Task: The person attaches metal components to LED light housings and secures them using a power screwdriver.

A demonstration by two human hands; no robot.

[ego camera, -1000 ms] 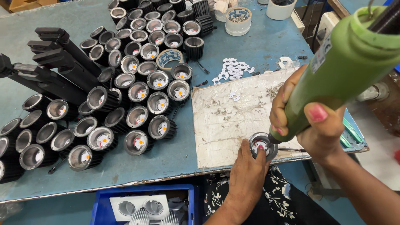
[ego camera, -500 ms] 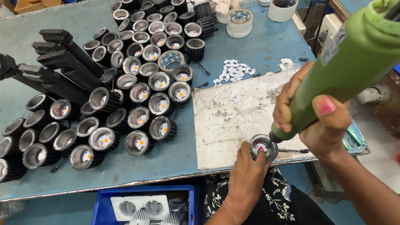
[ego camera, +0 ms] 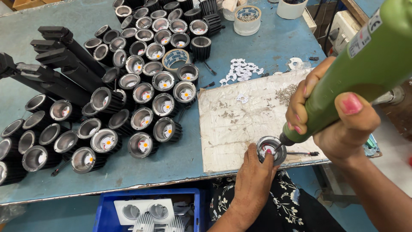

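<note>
Two hands are at work near the front edge of the blue table (ego camera: pixel 266 47), and both are closed on something. The right hand (ego camera: pixel 339 124) is wrapped tight around a green electric screwdriver (ego camera: pixel 365 73), thumb on the near side and fingers curled over the far side, and the tool is held tilted, its dark tip angled down and to the left. Just left of that hand, the tip is set inside a small round lamp housing (ego camera: pixel 270 150), silver at the rim with a pale centre. That housing is gripped from below by the left hand (ego camera: pixel 253 180), fingertips pressed against its near rim, and it sits on a worn white sheet (ego camera: pixel 240 124) that is spread under both hands. A thin black wire (ego camera: pixel 302 153) is seen trailing rightward from the housing, beneath the right hand. Beyond the right hand's fingers, a scatter of small screws (ego camera: pixel 287 94) lies on the sheet, and farther out a heap of white plastic pieces (ego camera: pixel 240 71) rests on the table. Well left of the left hand, dozens of matching black lamp housings (ego camera: pixel 141 120) are packed upright in rows, with long black track fittings (ego camera: pixel 56 64) lying past them. Below the table edge, left of the left forearm, a blue crate (ego camera: pixel 150 210) holding white parts is visible.
</note>
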